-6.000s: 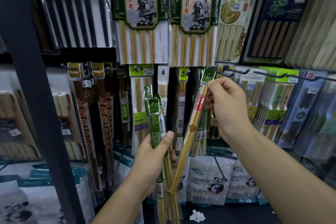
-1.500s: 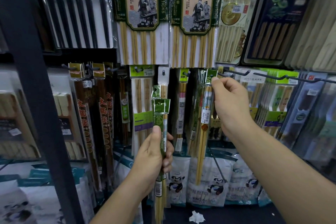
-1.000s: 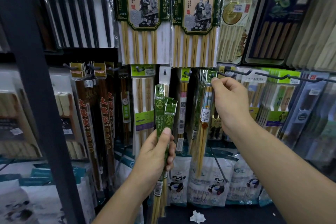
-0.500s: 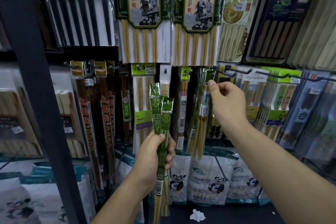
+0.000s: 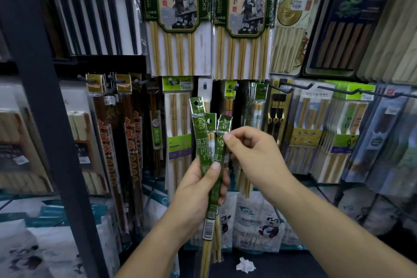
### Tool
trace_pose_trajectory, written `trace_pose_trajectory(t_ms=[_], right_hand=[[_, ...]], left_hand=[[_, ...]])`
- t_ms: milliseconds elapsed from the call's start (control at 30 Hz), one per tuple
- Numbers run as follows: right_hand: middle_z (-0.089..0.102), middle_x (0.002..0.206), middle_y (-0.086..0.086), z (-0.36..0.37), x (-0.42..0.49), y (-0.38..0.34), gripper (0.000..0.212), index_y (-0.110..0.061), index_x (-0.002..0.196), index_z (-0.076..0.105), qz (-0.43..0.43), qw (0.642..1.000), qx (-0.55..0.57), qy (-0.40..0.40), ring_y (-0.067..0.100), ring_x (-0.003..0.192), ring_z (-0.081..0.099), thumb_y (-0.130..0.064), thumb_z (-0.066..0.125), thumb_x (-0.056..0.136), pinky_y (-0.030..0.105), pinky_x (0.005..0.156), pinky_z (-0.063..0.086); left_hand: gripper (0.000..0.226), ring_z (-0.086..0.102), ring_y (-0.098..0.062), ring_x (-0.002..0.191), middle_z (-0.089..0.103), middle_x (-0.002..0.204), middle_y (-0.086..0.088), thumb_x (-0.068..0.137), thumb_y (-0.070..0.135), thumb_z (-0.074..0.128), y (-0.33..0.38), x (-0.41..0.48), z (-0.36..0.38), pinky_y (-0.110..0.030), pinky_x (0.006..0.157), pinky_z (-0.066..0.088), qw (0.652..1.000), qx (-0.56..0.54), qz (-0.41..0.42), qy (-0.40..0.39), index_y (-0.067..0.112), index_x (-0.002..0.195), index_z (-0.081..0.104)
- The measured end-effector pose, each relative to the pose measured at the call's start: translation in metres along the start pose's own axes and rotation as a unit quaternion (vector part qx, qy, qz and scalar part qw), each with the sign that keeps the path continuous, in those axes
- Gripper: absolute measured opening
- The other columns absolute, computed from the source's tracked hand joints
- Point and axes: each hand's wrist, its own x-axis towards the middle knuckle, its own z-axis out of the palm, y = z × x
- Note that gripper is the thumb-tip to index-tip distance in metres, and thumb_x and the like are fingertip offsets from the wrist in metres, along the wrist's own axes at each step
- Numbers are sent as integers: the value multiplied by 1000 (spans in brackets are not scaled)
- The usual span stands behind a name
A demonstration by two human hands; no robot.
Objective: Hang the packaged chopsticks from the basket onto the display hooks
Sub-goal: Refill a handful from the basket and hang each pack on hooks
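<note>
My left hand (image 5: pixel 198 189) grips a bundle of green-sleeved chopstick packs (image 5: pixel 204 140) upright in front of the display. My right hand (image 5: pixel 252 156) pinches the top of the rightmost green pack (image 5: pixel 222 133) in that bundle between thumb and forefinger. Behind my hands, a row of the same green-topped packs (image 5: pixel 256 106) hangs from a display hook (image 5: pixel 262 90). The basket is out of view.
Long bare black hooks (image 5: pixel 291 87) stick out toward me at the right, above boxed chopstick sets. Large bamboo chopstick packs (image 5: pixel 178 18) hang overhead. A dark upright shelf post (image 5: pixel 45 101) stands at the left. A crumpled white paper (image 5: pixel 246 265) lies on the floor.
My right hand has let go of the pack on the hook and come down left to pinch a pack in my left hand's bundle. The left hand stayed nearly still.
</note>
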Motion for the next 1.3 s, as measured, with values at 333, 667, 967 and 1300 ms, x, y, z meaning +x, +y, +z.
trace_pose_trajectory(t_ms=[333, 667, 967, 1300], right_hand=[[63, 70, -6, -12, 10, -8, 21, -18, 80, 70, -1, 994, 94, 48, 3, 62, 57, -19, 62, 99, 15, 56, 46], [39, 61, -2, -38, 50, -15, 31, -15, 76, 60, -35, 985, 57, 161, 15, 57, 35, -31, 58, 102, 29, 54, 34], [38, 63, 1, -39, 54, -8, 32, -17, 73, 59, -33, 984, 57, 168, 16, 58, 35, -32, 59, 101, 29, 55, 33], [40, 68, 8, -38, 55, -9, 37, -6, 76, 57, -34, 981, 64, 179, 22, 63, 37, -33, 60, 101, 33, 61, 38]], left_hand=[[40, 75, -25, 88, 78, 97, -11, 97, 41, 58, -2, -2, -1, -33, 67, 60, 999, 27, -18, -1, 10, 123, 59], [20, 56, -13, 66, 64, 74, 5, 105, 23, 47, -4, 1, -8, -24, 58, 50, 994, 103, -6, 26, 9, 108, 61], [34, 55, -14, 63, 64, 75, 4, 93, 41, 53, -6, 2, -8, -23, 58, 49, 995, 95, -18, 11, 12, 110, 61], [18, 57, -13, 64, 65, 76, 3, 108, 25, 48, -8, 2, -10, -23, 58, 50, 994, 109, -17, 11, 14, 111, 62]])
